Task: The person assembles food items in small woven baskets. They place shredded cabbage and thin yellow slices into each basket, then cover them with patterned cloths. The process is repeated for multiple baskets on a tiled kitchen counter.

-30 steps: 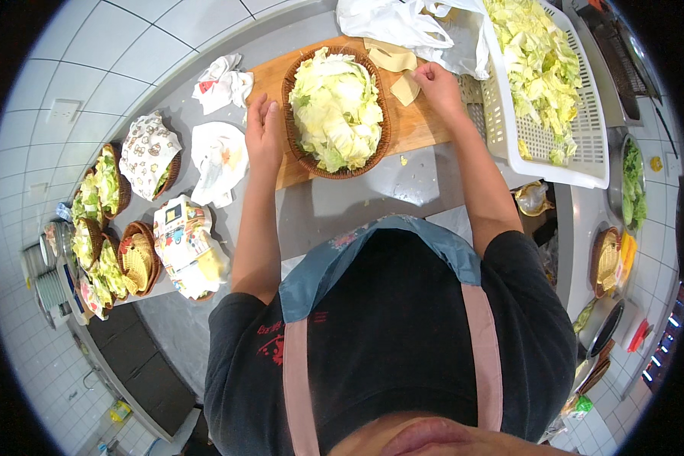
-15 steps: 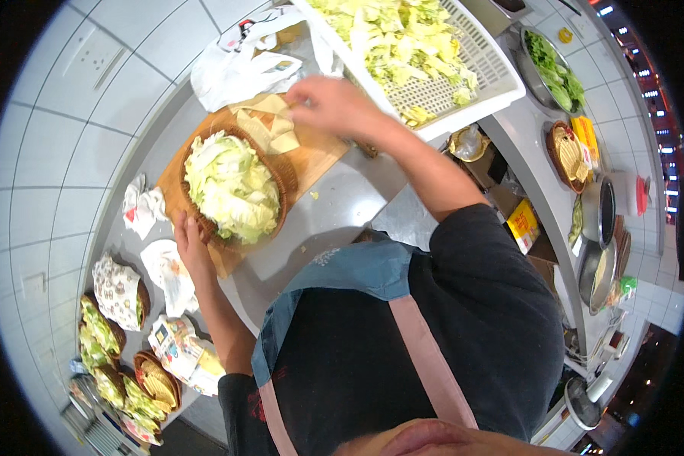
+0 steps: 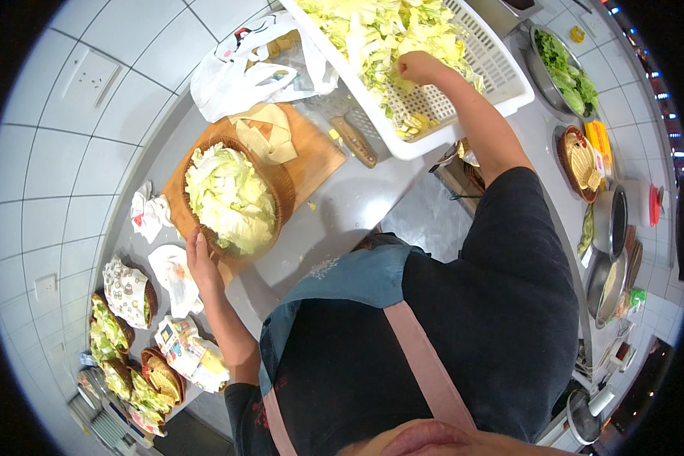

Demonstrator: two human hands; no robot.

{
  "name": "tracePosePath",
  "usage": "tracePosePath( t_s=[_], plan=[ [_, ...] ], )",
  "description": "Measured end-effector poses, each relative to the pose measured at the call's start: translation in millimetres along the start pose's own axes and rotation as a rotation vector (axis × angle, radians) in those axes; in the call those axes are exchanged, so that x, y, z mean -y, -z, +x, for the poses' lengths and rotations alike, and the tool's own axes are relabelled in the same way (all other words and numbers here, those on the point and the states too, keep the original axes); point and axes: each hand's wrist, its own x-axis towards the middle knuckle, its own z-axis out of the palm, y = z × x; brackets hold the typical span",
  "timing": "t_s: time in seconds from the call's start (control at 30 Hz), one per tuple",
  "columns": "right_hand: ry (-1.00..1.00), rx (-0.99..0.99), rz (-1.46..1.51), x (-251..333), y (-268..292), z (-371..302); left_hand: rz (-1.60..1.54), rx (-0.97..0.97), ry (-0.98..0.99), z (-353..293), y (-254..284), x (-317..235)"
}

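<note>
A brown wicker basket (image 3: 283, 199) heaped with torn pale-green cabbage leaves (image 3: 232, 199) stands on a wooden cutting board (image 3: 319, 152). My left hand (image 3: 203, 262) touches the basket's near left side with its fingers stretched out. Over the white slotted crate (image 3: 501, 99), my right hand (image 3: 420, 68) is closed above more loose cabbage leaves (image 3: 391, 38). Whatever its curled fingers may hold is hidden. Flat, pale yellow sheets (image 3: 270, 133) lie on the board just beyond the basket.
A wooden-handled knife (image 3: 353, 142) lies between board and crate. White plastic bag (image 3: 258, 64) sits behind the board. Filled baskets (image 3: 159, 376) and a cloth-covered one (image 3: 127, 291) stand at lower left. On the right counter are a bowl of greens (image 3: 566, 72) and pans (image 3: 609, 220).
My right hand has moved from the yellow sheets on the board, right and up, to the crate, uncovering the knife handle. My left hand stays at the basket.
</note>
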Motion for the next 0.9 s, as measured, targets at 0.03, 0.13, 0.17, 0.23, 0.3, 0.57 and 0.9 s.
tracePosePath(
  t_s=[0.03,0.13,0.17,0.23,0.3,0.57,0.9],
  plan=[
    [-0.038,-0.021,0.155,3,8,-8,-0.002,-0.009,0.0,-5,3,1],
    [-0.002,-0.046,0.615,-4,22,-29,-0.031,0.012,0.032,-4,19,17],
    [0.042,-0.048,0.648,11,34,-38,-0.034,0.003,0.046,-6,30,20],
    [0.158,-0.135,0.802,52,53,-63,-0.079,0.014,0.011,-1,28,24],
    [0.371,-0.208,0.821,115,62,-84,-0.046,0.01,-0.04,-1,17,18],
    [0.696,-0.074,0.903,299,12,-91,-0.08,0.017,-0.109,-6,14,5],
    [0.652,-0.197,0.775,335,-52,-69,-0.12,0.009,-0.101,-2,12,14]
  ],
)
